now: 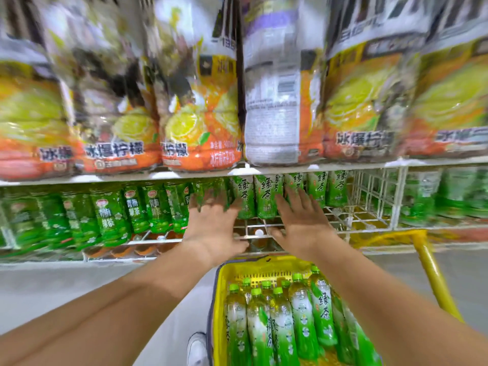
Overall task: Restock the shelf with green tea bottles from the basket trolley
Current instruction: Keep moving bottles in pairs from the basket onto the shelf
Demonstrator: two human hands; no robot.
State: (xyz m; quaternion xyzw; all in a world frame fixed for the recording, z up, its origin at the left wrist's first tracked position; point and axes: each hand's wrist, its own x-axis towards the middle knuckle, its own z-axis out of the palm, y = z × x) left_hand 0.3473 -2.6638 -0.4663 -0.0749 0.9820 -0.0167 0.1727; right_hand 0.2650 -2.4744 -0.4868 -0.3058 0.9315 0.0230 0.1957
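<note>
Several green tea bottles (266, 196) stand in a row on the white wire shelf (343, 215). My left hand (211, 223) reaches into the shelf with fingers spread and straight, its fingertips touching the bottles at the left of that row. My right hand (301, 217) does the same, its fingers against the bottles toward the right of the row. Neither hand holds anything. Below, the yellow basket trolley (224, 270) holds several more green tea bottles (285, 320) with green caps, lying slanted. The picture is blurred by motion.
Plum green tea bottles (111, 217) fill the same shelf to the left. Large lemon tea bottles (200, 101) crowd the shelf above. The right part of the wire shelf is bare up to a wire divider (396, 196). The trolley's yellow handle (433, 270) rises at right. A white shoe (196, 350) shows below.
</note>
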